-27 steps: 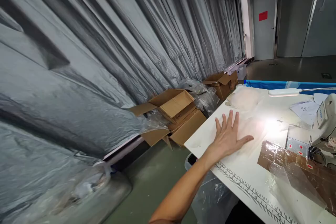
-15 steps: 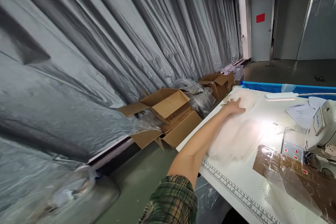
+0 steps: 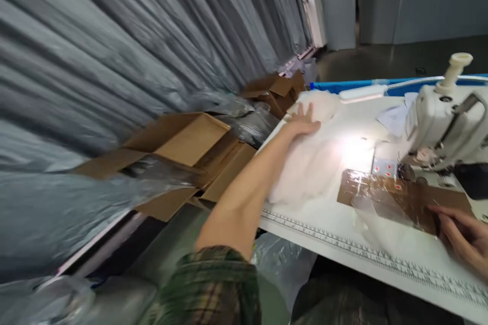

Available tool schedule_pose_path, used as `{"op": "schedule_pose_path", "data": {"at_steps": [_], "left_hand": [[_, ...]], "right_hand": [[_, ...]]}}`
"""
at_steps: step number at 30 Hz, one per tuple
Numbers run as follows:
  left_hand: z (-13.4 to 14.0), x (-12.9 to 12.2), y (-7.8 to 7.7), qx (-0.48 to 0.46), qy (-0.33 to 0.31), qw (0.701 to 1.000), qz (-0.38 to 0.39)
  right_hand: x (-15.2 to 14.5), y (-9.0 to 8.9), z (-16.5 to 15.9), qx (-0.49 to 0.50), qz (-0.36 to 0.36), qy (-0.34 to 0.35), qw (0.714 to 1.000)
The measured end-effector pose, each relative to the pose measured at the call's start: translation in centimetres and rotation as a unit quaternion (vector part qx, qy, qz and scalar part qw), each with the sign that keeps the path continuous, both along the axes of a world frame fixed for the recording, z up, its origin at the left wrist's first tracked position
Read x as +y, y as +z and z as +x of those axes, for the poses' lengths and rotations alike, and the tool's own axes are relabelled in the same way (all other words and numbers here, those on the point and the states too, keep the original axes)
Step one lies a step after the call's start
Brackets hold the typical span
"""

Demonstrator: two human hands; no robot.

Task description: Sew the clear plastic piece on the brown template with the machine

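View has swung down and right since the earlier frame; sewing machine (image 3: 444,117) now fully in view, right hand (image 3: 463,238) has come into view at the bottom right. Left hand (image 3: 304,123) stays stretched far out, fingers spread flat, resting on the white fluffy fabric pile (image 3: 305,162) at the far left part of the white table (image 3: 343,228). Pile runs from the hand back toward the ruler strip (image 3: 343,241) on the near table edge. Right hand's fingers lie loosely extended on the brown cardboard sheet (image 3: 396,193), which is covered with clear plastic film (image 3: 375,213); grip cannot be told, blurred. Open cardboard boxes (image 3: 183,147) sit on the floor left of the table, flaps up; contents not visible, clear plastic bags (image 3: 244,117) bunched between them. More boxes (image 3: 278,91) further back by the grey plastic curtain (image 3: 133,35).
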State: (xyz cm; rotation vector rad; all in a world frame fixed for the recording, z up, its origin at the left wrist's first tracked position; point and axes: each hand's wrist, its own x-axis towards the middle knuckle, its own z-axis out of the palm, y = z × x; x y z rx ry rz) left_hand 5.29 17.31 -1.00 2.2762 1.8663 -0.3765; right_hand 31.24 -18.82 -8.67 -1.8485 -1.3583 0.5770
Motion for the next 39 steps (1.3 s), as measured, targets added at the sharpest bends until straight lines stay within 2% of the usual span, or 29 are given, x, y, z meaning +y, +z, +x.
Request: {"op": "schedule_pose_path", "data": {"at_steps": [1, 4, 8, 11, 13, 16, 19, 22, 25, 27, 29, 31, 33, 36, 39], "left_hand": [[0.0, -0.7, 0.0, -0.013, -0.016, 0.999, 0.024], [-0.1, -4.6, 0.4, -0.074, -0.137, 0.985, 0.079], [0.4, -12.7, 0.7, -0.157, -0.335, 0.923, 0.104], [1.2, -17.6, -0.4, -0.175, -0.418, 0.890, 0.053], [1.5, -19.2, -1.7, -0.199, -0.449, 0.870, 0.040], [1.9, -19.7, -3.7, -0.243, -0.481, 0.841, 0.050], [2.3, -19.2, -4.8, -0.301, -0.500, 0.808, 0.078], [2.7, -19.0, -4.5, -0.346, -0.502, 0.780, 0.142], [2.3, -19.6, -3.0, -0.342, -0.495, 0.777, 0.184], [1.5, -20.4, -1.8, -0.345, -0.525, 0.768, 0.128], [0.7, -21.1, -1.0, -0.368, -0.567, 0.737, 0.012], [0.3, -21.4, -0.6, -0.404, -0.568, 0.714, -0.072], [0.6, -21.1, -0.8, -0.444, -0.521, 0.725, -0.075], [2.1, -19.9, -1.5, -0.476, -0.441, 0.761, -0.024], [4.0, -19.3, -2.2, -0.453, -0.432, 0.779, -0.047]], "right_hand": [[-0.1, 0.4, -0.1, 0.025, -0.019, -0.002, 1.000], [0.2, 1.2, -0.4, 0.085, -0.018, -0.052, 0.995], [0.4, 1.1, -0.5, 0.068, -0.010, -0.024, 0.997], [0.2, 0.8, -0.4, 0.042, -0.009, -0.007, 0.999], [0.0, 0.8, -0.5, 0.022, -0.018, 0.011, 1.000], [0.3, 1.3, -1.0, -0.043, -0.004, 0.042, 0.998], [1.4, 1.8, -2.2, -0.174, 0.010, 0.063, 0.983], [2.6, 2.0, -3.0, -0.273, -0.025, 0.078, 0.959], [3.7, 2.1, -2.8, -0.272, -0.032, 0.061, 0.960], [4.1, 2.2, -2.2, -0.225, -0.008, 0.035, 0.974], [4.4, 2.4, -1.7, -0.158, 0.006, 0.022, 0.987], [4.4, 2.8, -1.4, -0.094, 0.007, 0.020, 0.995], [4.4, 3.3, -1.6, -0.055, 0.011, 0.031, 0.998], [4.3, 3.9, -2.4, -0.034, 0.046, 0.070, 0.996], [3.8, 4.0, -3.1, -0.017, 0.065, 0.103, 0.992]]}}
